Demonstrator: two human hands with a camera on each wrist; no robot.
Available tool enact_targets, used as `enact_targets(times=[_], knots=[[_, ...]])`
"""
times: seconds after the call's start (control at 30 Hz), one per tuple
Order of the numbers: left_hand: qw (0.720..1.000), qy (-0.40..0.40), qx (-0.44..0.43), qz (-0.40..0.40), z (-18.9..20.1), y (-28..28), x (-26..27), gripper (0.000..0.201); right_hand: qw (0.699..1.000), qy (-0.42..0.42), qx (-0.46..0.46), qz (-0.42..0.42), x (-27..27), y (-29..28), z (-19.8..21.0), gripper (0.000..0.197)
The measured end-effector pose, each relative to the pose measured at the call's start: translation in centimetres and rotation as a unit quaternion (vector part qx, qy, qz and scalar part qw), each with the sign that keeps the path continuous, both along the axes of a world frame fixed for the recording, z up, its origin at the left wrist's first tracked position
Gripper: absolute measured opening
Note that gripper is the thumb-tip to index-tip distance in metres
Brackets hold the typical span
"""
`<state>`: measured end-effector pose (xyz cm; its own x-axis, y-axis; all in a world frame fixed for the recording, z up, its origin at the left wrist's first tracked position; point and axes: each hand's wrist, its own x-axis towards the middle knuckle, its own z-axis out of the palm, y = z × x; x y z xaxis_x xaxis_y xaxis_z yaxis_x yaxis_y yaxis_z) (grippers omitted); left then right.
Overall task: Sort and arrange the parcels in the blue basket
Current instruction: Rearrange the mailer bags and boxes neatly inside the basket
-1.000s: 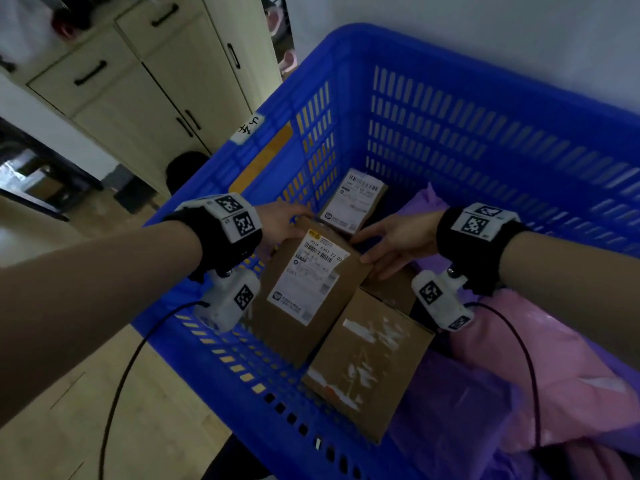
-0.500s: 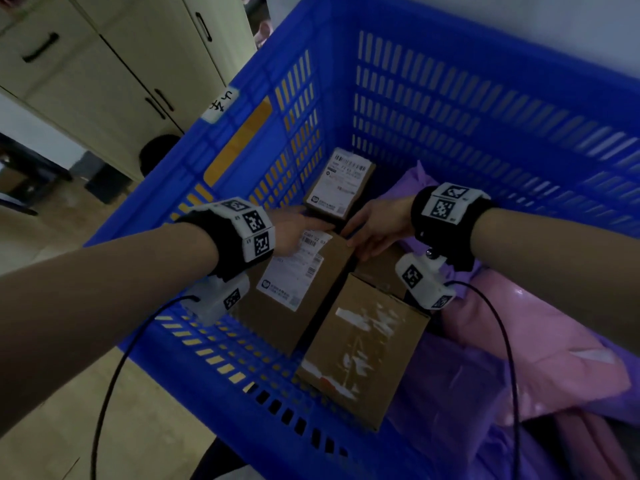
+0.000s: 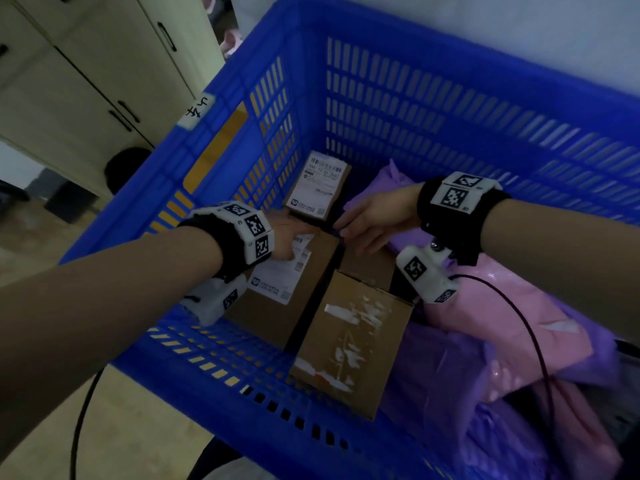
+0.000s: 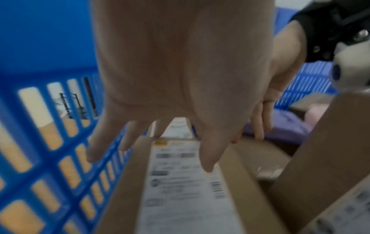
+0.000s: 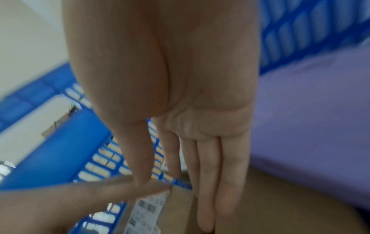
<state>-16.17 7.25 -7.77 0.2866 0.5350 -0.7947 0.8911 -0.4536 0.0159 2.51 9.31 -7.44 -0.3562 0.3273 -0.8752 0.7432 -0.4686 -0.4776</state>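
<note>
labelled box [image 3: 277, 282] | stiff cardboard, probably light | best gripped by side edges | left hand [image 3: 289, 239], right hand [image 3: 372, 221] flat-fingered, nothing held

A: Can you read the label on the long box [image 3: 277, 299]?

B: No. The left hand [image 3: 289, 237] covers its upper part, and the print is blurred in the left wrist view too.

A: And the box under the right hand [image 3: 372, 220]?

B: Mostly hidden; only a brown strip [image 3: 367, 268] shows between the hand and the taped box [image 3: 349, 344].

A: The bags?

B: The purple bag [image 3: 446, 403] and pink bag [image 3: 498, 320] run off the right edge, so their full shape is lost.

A: The right wrist view?

B: Smeared. A finger of the left hand [image 5: 104, 188] crosses it, and whether the right fingers [image 5: 208, 182] press on the cardboard is unclear.
</note>
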Motion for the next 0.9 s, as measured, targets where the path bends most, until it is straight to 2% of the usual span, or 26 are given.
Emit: enact_targets(times=[0.07,0.13,0.23,0.33,0.43,0.53,0.67,0.77,0.9], knots=[[0.998,-0.050,0.011,0.037,0.5,-0.1,0.3,0.050,1.000,-0.002,0.000,0.010,0.9,-0.9,1.6,0.054],[0.994,-0.084,0.008,0.065,1.6,0.0,0.6,0.039,1.000,-0.016,0.015,-0.014,1.8,-2.1,2.9,0.055],[0.987,-0.108,-0.029,0.112,3.3,-0.4,1.1,0.047,0.997,-0.015,-0.010,-0.074,3.1,-4.6,3.8,0.052],[0.957,-0.132,-0.115,0.230,4.4,-1.3,1.9,0.065,0.995,-0.019,-0.049,-0.084,4.2,-7.2,3.9,0.055],[0.927,-0.117,-0.197,0.297,4.8,-2.2,2.8,0.080,0.992,-0.034,-0.058,-0.108,4.9,-9.7,3.8,0.059],[0.915,-0.093,-0.248,0.305,4.7,-3.3,3.5,0.088,0.988,-0.032,-0.071,-0.133,4.7,-11.7,3.3,0.059],[0.913,-0.078,-0.273,0.293,4.1,-4.4,4.3,0.068,0.985,-0.016,-0.046,-0.168,3.8,-13.1,2.9,0.055],[0.905,-0.100,-0.269,0.313,4.5,-4.6,4.4,0.051,0.984,-0.010,-0.007,-0.180,3.6,-13.5,3.3,0.053],[0.899,-0.138,-0.264,0.321,6.4,-4.0,3.7,0.052,0.979,0.011,0.024,-0.200,3.6,-13.4,4.7,0.050]])
